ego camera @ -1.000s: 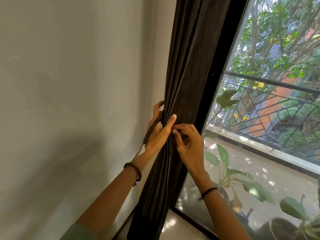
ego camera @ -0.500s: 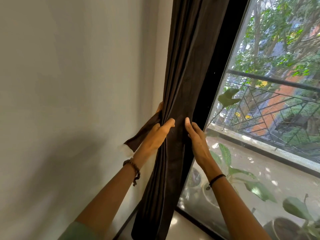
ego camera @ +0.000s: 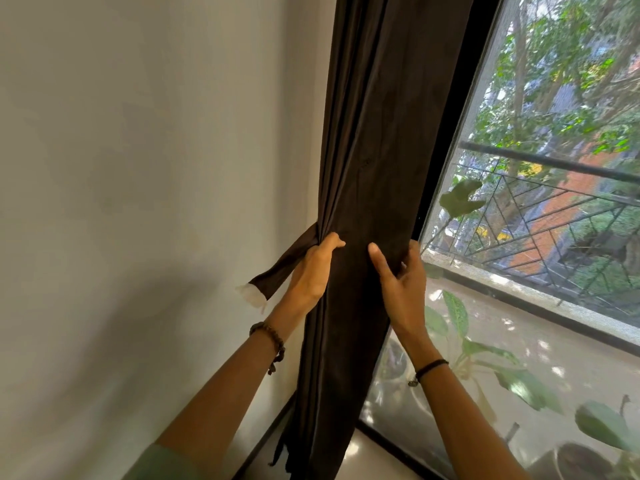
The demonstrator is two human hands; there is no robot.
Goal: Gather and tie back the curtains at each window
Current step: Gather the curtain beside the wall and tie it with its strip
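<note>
At the left of the frame is the plain pale wall [ego camera: 121,202], and just right of it, at mid-height, the dark brown fabric tie-back strap [ego camera: 277,271] with its whitish end patch now sticks out towards the wall. A second ago it was wrapped across the bundle under my fingers; it has come free on this side. My left hand [ego camera: 311,271] closes on the left edge of the gathered dark brown curtain [ego camera: 367,168], pinching the folds where the strap comes out. The curtain hangs in the centre of the frame, bunched against the black window frame [ego camera: 450,133]. My right hand [ego camera: 401,282] has shifted to the bundle's right edge, thumb in front, fingers curled behind it. I judge the tie undone, so I must wrap the strap round again. At the right, the window glass [ego camera: 519,306] stands uncovered.
</note>
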